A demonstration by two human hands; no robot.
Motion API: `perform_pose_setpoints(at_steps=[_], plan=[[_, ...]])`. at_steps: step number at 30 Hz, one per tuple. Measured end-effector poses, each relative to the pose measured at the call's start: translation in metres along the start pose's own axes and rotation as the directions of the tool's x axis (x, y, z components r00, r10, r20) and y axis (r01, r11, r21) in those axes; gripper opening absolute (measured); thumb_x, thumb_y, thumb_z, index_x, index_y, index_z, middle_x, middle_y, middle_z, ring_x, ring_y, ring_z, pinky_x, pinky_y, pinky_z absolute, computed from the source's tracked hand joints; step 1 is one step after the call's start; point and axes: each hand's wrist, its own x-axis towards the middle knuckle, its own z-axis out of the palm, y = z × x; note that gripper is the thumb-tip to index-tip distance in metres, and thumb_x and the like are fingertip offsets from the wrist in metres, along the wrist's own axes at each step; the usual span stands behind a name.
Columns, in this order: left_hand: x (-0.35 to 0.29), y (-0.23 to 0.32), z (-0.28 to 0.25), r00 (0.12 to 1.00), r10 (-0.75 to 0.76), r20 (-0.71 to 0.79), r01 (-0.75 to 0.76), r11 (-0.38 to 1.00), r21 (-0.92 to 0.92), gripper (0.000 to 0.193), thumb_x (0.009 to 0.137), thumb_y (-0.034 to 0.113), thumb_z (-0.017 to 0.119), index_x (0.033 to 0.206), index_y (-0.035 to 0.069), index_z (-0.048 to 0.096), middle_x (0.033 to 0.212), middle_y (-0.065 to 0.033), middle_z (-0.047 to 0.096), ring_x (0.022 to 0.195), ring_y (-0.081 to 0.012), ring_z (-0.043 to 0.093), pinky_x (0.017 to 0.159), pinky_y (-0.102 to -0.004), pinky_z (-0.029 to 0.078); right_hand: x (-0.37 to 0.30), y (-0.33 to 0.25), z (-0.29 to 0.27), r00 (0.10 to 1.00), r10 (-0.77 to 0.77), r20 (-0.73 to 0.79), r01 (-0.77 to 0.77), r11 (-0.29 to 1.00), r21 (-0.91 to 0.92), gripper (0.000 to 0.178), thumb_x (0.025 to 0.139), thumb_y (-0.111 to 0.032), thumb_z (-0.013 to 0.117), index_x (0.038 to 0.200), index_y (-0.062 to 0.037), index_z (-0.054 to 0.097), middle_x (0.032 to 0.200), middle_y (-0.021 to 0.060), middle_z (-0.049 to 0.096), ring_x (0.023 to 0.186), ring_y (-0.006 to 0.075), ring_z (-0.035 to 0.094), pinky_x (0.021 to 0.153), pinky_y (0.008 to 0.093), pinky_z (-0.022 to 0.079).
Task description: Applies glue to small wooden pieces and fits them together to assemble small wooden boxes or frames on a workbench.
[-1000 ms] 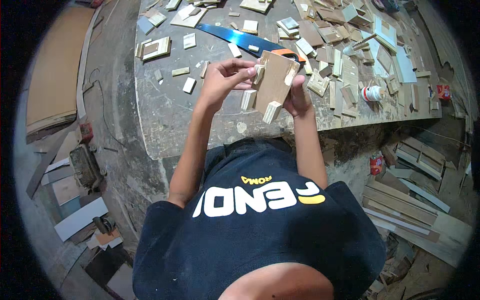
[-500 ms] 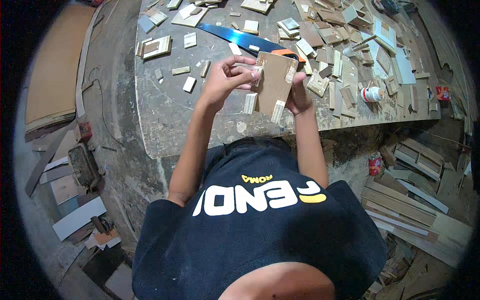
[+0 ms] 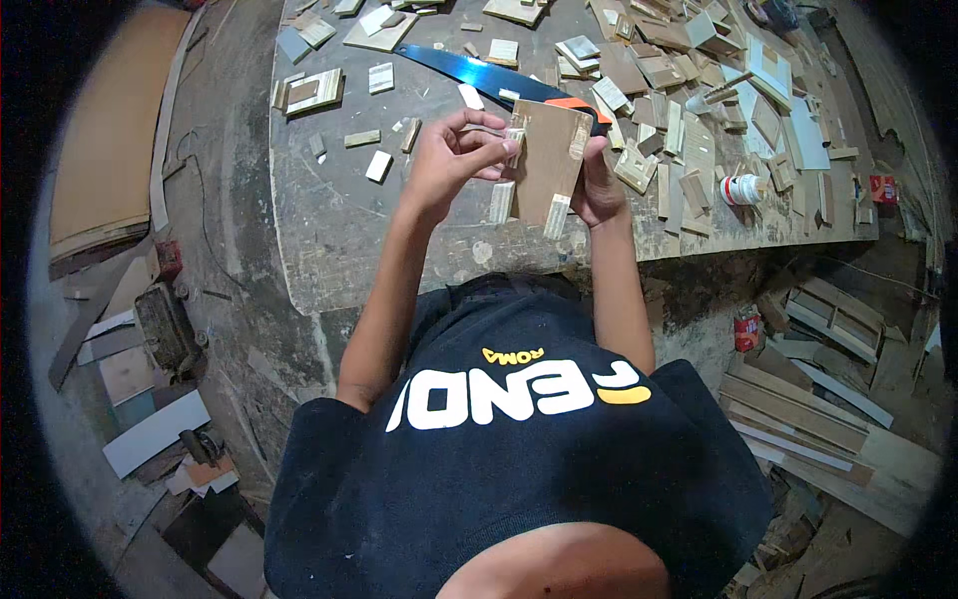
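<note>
Between my hands, above the near part of the workbench, is a small brown wooden board (image 3: 547, 160). Small pale wood blocks sit along its edges, including one block (image 3: 501, 203) at the lower left and another block (image 3: 557, 217) at the lower right. My left hand (image 3: 457, 160) is closed, with thumb and fingers pinching a small wood block (image 3: 515, 146) at the board's left edge. The board's right side rests in my right hand (image 3: 601, 188), thumb up along the edge and the other fingers mostly hidden behind it.
Just beyond the board a handsaw (image 3: 469, 72) with an orange handle lies on the workbench (image 3: 349, 225). Wood offcuts (image 3: 654, 70) crowd the far right. A white glue bottle (image 3: 740, 190) lies near the right edge. Planks (image 3: 798, 419) are piled on the floor at right.
The board has tilted slightly and shifted a little within my hands. My left hand keeps its pinch at the left edge, and my right hand keeps its hold.
</note>
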Motion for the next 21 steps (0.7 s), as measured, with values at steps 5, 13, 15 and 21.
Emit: perform_pose_setpoints(at_steps=[5, 13, 15, 21], plan=[[0.0, -0.005, -0.004, 1.0, -0.005, -0.007, 0.005, 1.0, -0.004, 0.035, 0.08, 0.011, 0.075, 0.108, 0.0, 0.058, 0.086, -0.0078, 0.071, 0.074, -0.0091, 0.066, 0.06, -0.021, 0.054, -0.001, 0.001, -0.005, 0.999, 0.039, -0.025, -0.039, 0.999, 0.009, 0.09, 0.078, -0.063, 0.063, 0.142, -0.0056, 0.035, 0.136, 0.0118, 0.05, 0.124, 0.0259, 0.052, 0.102, 0.044, 0.045], [0.003, -0.014, -0.013, 0.999, -0.033, -0.021, 0.032, 0.998, -0.061, 0.036, 0.08, 0.009, 0.074, 0.109, -0.001, 0.055, 0.085, -0.0088, 0.07, 0.071, -0.0095, 0.066, 0.057, -0.0186, 0.053, 0.004, 0.004, -0.006, 0.998, 0.018, -0.054, -0.021, 0.998, -0.051, 0.078, 0.086, -0.054, 0.059, 0.138, 0.0, 0.037, 0.132, 0.0125, 0.053, 0.119, 0.0231, 0.055, 0.098, 0.0411, 0.049], [0.003, -0.016, -0.014, 0.999, -0.049, -0.021, 0.048, 0.998, -0.038, 0.037, 0.081, 0.011, 0.073, 0.111, 0.0, 0.055, 0.085, -0.0078, 0.069, 0.07, -0.0085, 0.065, 0.057, -0.0188, 0.054, 0.005, 0.005, -0.011, 0.999, 0.03, -0.031, -0.032, 0.998, -0.06, 0.075, 0.087, -0.053, 0.058, 0.137, 0.0008, 0.039, 0.13, 0.0124, 0.055, 0.117, 0.0226, 0.057, 0.097, 0.04, 0.05], [0.003, -0.014, -0.016, 0.996, -0.088, -0.032, 0.087, 0.996, -0.03, 0.034, 0.081, 0.014, 0.073, 0.108, 0.001, 0.058, 0.084, -0.0057, 0.068, 0.065, -0.0059, 0.062, 0.057, -0.0179, 0.053, 0.005, 0.007, -0.016, 0.998, 0.05, -0.027, -0.052, 0.996, -0.069, 0.064, 0.092, -0.047, 0.057, 0.131, 0.0028, 0.046, 0.122, 0.0118, 0.061, 0.109, 0.0195, 0.062, 0.093, 0.0348, 0.051]])
